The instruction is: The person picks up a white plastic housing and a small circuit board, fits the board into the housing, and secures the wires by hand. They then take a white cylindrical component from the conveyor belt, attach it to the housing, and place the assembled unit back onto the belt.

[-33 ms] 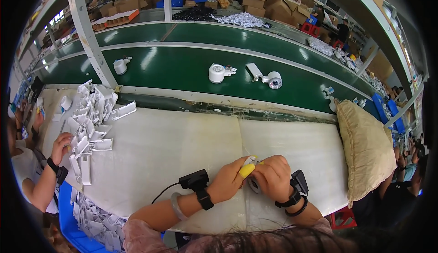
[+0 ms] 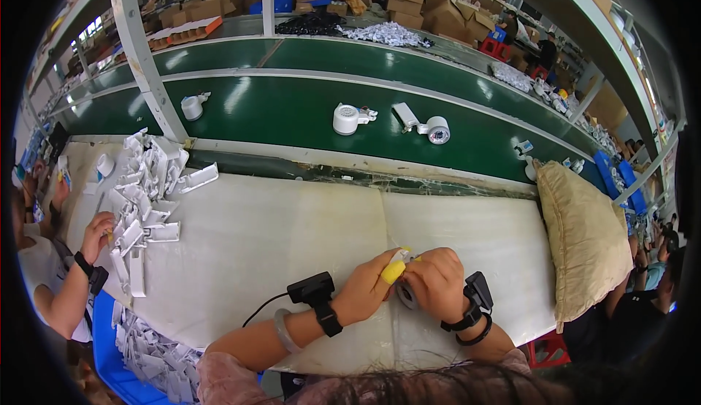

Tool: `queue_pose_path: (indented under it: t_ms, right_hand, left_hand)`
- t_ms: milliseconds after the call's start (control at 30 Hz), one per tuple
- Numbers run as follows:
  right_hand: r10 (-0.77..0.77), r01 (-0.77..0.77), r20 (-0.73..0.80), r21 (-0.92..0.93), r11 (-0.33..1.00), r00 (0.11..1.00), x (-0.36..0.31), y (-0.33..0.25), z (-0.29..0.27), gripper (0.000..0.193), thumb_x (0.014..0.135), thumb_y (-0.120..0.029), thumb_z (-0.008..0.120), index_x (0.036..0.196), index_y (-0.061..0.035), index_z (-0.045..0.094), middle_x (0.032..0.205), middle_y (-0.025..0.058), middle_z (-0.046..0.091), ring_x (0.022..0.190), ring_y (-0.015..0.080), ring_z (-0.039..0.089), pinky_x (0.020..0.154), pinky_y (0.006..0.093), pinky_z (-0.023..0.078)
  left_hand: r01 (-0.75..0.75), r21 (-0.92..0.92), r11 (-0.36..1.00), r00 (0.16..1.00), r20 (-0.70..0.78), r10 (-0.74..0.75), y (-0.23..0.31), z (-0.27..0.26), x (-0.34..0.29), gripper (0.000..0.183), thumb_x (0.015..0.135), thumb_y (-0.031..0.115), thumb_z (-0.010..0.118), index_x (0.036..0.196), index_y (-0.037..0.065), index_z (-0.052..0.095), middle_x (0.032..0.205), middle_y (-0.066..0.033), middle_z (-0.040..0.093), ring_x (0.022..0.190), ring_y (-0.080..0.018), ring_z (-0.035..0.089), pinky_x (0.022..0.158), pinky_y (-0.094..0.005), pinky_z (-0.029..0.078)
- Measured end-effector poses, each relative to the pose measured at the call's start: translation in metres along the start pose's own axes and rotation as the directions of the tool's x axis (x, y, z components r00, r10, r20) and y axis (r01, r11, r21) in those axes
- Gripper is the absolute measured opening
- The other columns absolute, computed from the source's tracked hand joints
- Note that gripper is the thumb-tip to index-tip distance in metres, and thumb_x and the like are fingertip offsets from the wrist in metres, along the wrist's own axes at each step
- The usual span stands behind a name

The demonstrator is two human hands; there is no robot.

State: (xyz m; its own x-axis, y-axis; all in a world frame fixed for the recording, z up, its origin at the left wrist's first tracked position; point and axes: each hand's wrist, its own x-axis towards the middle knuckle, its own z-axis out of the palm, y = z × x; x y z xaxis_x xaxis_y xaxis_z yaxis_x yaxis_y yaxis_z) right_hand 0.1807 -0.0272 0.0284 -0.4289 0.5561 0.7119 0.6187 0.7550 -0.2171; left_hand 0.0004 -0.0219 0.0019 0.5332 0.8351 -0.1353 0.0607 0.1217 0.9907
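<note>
Close together over the front of the covered table, my left hand (image 2: pixel 369 281) and my right hand (image 2: pixel 437 277) are closed on a small white part (image 2: pixel 407 297). Its rounded edge shows below my right fingers; the rest is hidden by my hands. Yellow coverings (image 2: pixel 393 271) wrap my left thumb, and a bit of yellow also shows at my right fingertips. On the green belt (image 2: pixel 277 113) beyond lie white units with round heads: one lamp-like unit (image 2: pixel 347 119), another with a flat arm (image 2: pixel 437 130), and a third (image 2: pixel 193 108) further left.
White plastic housings (image 2: pixel 150 186) are heaped on the table's left. A blue bin (image 2: pixel 109 361) below holds more white pieces. A stuffed tan sack (image 2: pixel 584 244) stands at the right edge. A co-worker's hand (image 2: pixel 97 235) is by the heap. A white post (image 2: pixel 139 47) rises before the belt.
</note>
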Motion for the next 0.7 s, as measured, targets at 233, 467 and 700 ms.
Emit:
queue_pose_path:
  t_ms: [233,467,700]
  right_hand:
    - [0.418,-0.437,0.150,0.133,0.890,0.896,0.014,0.044,-0.019,0.012,0.079,0.000,0.071,0.087,0.0002,0.063,0.079,0.0077,0.064,0.069,0.0159,0.062,0.064,0.0271,0.050]
    - [0.726,-0.699,-0.018,0.256,0.668,0.687,0.039,0.185,-0.029,0.008,0.086,-0.005,0.066,0.087,0.0023,0.062,0.074,0.0057,0.065,0.064,0.0092,0.061,0.054,0.0249,0.050]
    - [0.320,-0.468,-0.446,-0.276,0.839,0.836,0.069,0.276,-0.001,0.033,0.081,-0.003,0.066,0.112,0.0003,0.056,0.093,0.0165,0.068,0.079,0.0257,0.069,0.070,0.0342,0.053]
  left_hand:
    - [-0.189,-0.252,0.949,0.974,-0.171,0.148,-0.019,-0.002,0.010,0.040,0.101,0.022,0.042,0.137,0.005,0.040,0.102,-0.0089,0.057,0.075,-0.0108,0.059,0.061,-0.0273,0.051]
    - [-0.091,-0.019,0.996,0.995,0.025,0.092,-0.023,-0.006,0.012,0.034,0.102,0.026,0.040,0.124,0.003,0.050,0.105,-0.0059,0.057,0.077,-0.0109,0.058,0.065,-0.0240,0.049]
    - [-0.040,-0.041,0.998,0.999,0.023,0.041,-0.024,-0.005,0.018,0.027,0.099,0.023,0.041,0.114,0.004,0.055,0.089,-0.0038,0.060,0.068,-0.0122,0.058,0.062,-0.0278,0.048]
